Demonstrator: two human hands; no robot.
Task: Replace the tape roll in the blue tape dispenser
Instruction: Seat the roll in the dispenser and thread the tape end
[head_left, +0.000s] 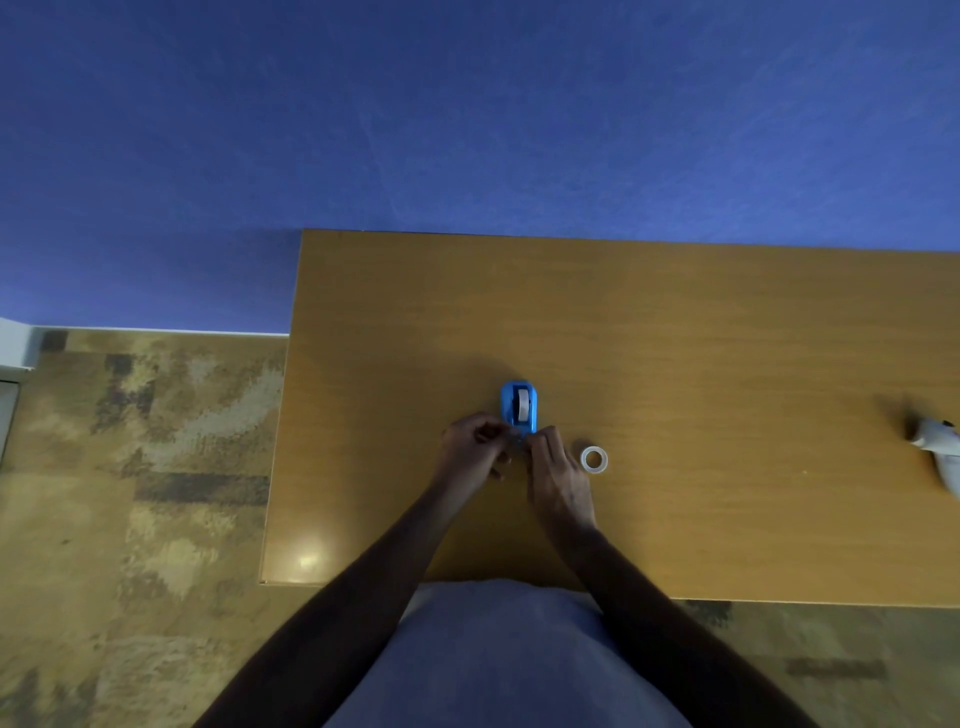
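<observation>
Office: wooden desk (675, 322), patterned carpet (145, 467)

One blue dispenser (519, 408), two tape rolls (594, 460), two hands (558, 480).

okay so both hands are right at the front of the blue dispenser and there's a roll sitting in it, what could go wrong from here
1. Both hands, left hand and right hand, pinch at the near end of the dispenser; nothing pins its body, so a pull may drag or tip it.
2. The loose roll lies just beside the right hand; a wrist shift could knock it away.
3. What the fingers hold is too small to see; if it is tape, it may stick to them or tear crooked.
</observation>
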